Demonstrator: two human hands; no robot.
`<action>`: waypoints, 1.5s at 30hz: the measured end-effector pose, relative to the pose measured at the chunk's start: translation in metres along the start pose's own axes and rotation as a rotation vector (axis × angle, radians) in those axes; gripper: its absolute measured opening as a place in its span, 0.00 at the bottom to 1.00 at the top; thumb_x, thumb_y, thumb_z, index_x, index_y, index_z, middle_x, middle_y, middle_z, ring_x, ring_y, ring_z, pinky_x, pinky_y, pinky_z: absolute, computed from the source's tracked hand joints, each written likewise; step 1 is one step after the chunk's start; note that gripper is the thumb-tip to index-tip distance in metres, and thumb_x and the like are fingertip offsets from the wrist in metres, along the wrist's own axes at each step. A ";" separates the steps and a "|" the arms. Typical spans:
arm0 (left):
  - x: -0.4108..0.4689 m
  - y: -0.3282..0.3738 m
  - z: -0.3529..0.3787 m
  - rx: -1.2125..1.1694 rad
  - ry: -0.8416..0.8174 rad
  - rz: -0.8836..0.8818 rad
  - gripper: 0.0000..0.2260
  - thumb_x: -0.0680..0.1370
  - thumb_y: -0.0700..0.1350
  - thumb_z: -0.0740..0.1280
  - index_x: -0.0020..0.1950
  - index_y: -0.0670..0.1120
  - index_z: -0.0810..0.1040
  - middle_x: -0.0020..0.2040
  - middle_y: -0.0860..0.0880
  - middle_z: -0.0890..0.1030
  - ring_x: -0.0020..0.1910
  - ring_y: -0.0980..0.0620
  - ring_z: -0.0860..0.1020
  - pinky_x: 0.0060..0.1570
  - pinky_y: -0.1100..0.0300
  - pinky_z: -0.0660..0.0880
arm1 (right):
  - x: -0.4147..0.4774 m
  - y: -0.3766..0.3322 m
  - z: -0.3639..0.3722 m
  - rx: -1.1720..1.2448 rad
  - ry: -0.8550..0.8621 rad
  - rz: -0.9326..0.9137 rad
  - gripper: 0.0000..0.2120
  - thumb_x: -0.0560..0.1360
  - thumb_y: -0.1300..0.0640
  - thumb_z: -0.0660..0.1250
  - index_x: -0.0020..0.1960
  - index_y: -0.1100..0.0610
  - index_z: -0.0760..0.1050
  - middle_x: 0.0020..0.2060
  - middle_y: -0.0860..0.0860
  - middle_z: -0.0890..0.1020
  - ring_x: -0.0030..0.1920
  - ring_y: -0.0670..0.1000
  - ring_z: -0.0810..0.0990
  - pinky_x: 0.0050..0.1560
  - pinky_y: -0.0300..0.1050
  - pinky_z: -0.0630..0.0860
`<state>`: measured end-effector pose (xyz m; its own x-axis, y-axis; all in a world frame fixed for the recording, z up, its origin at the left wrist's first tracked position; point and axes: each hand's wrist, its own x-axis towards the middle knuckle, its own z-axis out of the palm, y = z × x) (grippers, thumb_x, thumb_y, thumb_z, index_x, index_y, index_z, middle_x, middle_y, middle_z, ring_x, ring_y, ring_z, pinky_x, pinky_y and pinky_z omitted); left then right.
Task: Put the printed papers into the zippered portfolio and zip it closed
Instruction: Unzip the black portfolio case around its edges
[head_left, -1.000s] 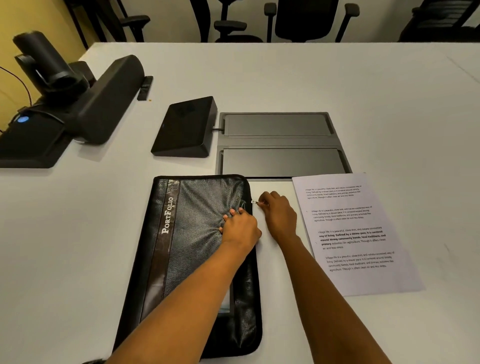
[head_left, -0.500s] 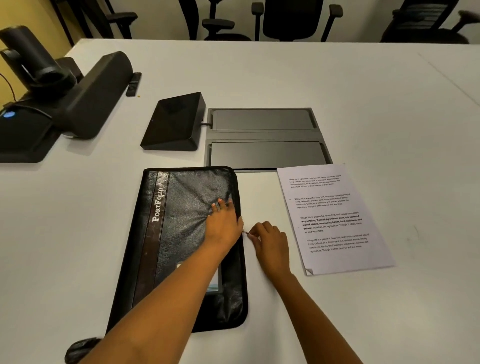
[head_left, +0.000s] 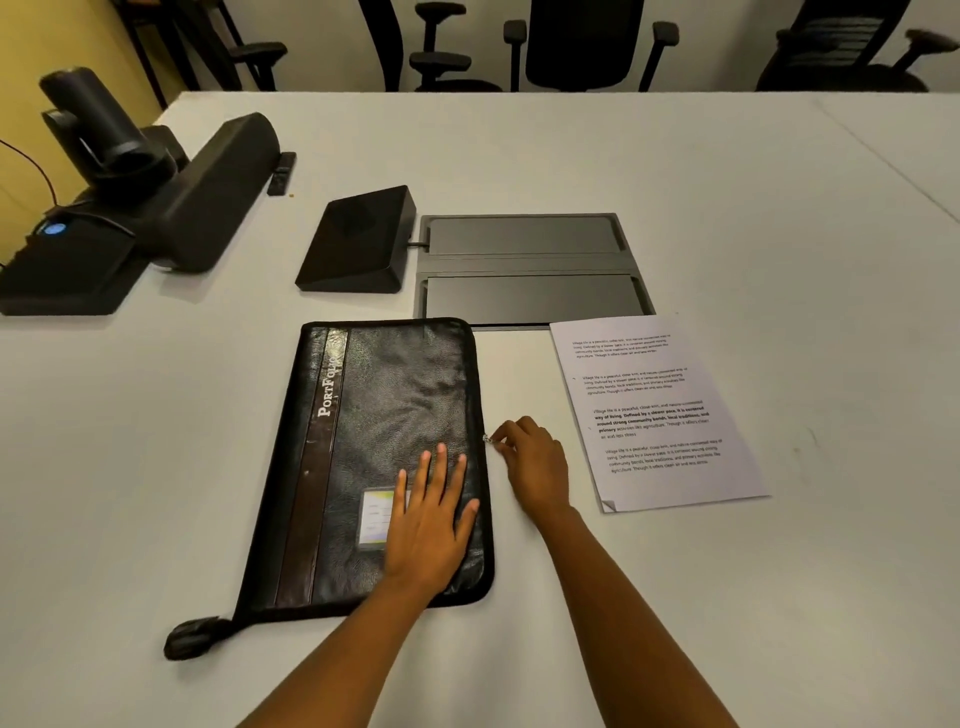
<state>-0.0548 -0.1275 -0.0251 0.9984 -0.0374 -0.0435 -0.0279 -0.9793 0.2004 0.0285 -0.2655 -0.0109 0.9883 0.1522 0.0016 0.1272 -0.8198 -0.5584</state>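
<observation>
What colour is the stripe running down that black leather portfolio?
Dark brown vertical stripe, white lettering; best in the head view.

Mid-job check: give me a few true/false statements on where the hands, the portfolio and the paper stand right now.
1. The left hand lies flat, fingers straight, on the portfolio. True.
2. The right hand holds the printed paper. False: it pinches the zipper pull at the portfolio's right edge.
3. The printed paper lies on the table, to the right of the portfolio and apart from it. True.
4. The portfolio's cover is folded back, open. False: the cover lies flat, lettering up.
</observation>
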 end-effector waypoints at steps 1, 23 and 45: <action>0.000 0.000 0.001 0.015 0.000 -0.005 0.35 0.72 0.63 0.24 0.76 0.52 0.43 0.78 0.50 0.44 0.76 0.47 0.41 0.70 0.54 0.28 | -0.003 0.000 -0.001 -0.014 -0.005 -0.013 0.08 0.79 0.56 0.59 0.52 0.55 0.76 0.51 0.52 0.78 0.49 0.55 0.76 0.49 0.51 0.72; 0.021 0.037 -0.023 0.094 -0.294 -0.151 0.32 0.79 0.53 0.53 0.76 0.39 0.44 0.77 0.37 0.46 0.76 0.36 0.47 0.71 0.36 0.49 | -0.016 -0.002 0.001 -0.065 -0.012 0.021 0.08 0.80 0.57 0.55 0.53 0.56 0.72 0.52 0.53 0.76 0.48 0.54 0.77 0.40 0.47 0.71; 0.031 0.052 -0.033 0.165 -0.387 -0.165 0.24 0.80 0.38 0.52 0.75 0.35 0.50 0.75 0.32 0.54 0.72 0.33 0.59 0.66 0.39 0.67 | -0.106 0.008 0.018 0.017 0.008 -0.079 0.07 0.77 0.61 0.60 0.49 0.55 0.76 0.47 0.52 0.80 0.40 0.55 0.78 0.40 0.45 0.70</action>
<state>-0.0235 -0.1727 0.0167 0.8986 0.0806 -0.4312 0.0905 -0.9959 0.0026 -0.0765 -0.2787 -0.0306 0.9760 0.2113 0.0526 0.2031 -0.7960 -0.5703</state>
